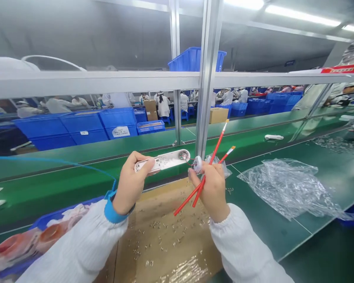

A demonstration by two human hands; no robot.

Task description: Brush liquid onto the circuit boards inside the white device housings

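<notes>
My left hand point(131, 181) is closed around one end of a long white plastic casing point(165, 160), held up level over the bench. Thin red wires run from the casing's far end to a small round white part point(197, 164) pinched in the fingertips of my right hand point(211, 188). The same hand also grips two red-handled brushes point(208, 173) that cross each other, bristles pointing up and to the right. Both hands hover above a brown cardboard sheet point(165, 236) strewn with several tiny metal parts.
A crumpled clear plastic bag point(283, 184) lies on the green bench to the right. A green conveyor point(76, 173) runs behind, with a metal post point(206, 78) just beyond my hands. A blue bin point(47, 232) sits at lower left. Blue crates and other workers fill the background.
</notes>
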